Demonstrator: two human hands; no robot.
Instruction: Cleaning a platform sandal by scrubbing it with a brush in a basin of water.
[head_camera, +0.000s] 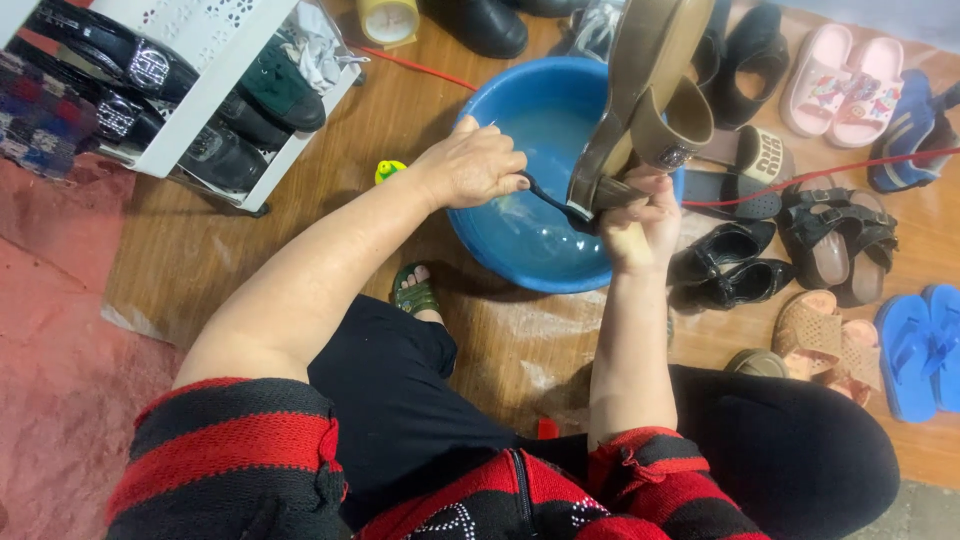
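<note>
My right hand (640, 225) grips the heel end of an olive-brown sandal (645, 95) and holds it upright over a blue plastic basin (490, 240) of soapy water. My left hand (475, 165) is closed on a small dark brush (548, 196), whose tip touches the sandal's heel. The basin stands on the wooden floor in front of my knees. My foot in a green slipper (413, 292) shows just left of the basin.
A white shoe rack (215, 85) with dark shoes stands at the upper left. Many sandals and slippers lie to the right: pink (845, 80), black (725, 265), brown (830, 235), tan (820, 330), blue (920, 350). A red cord (820, 172) crosses them. A red mat (50, 330) lies left.
</note>
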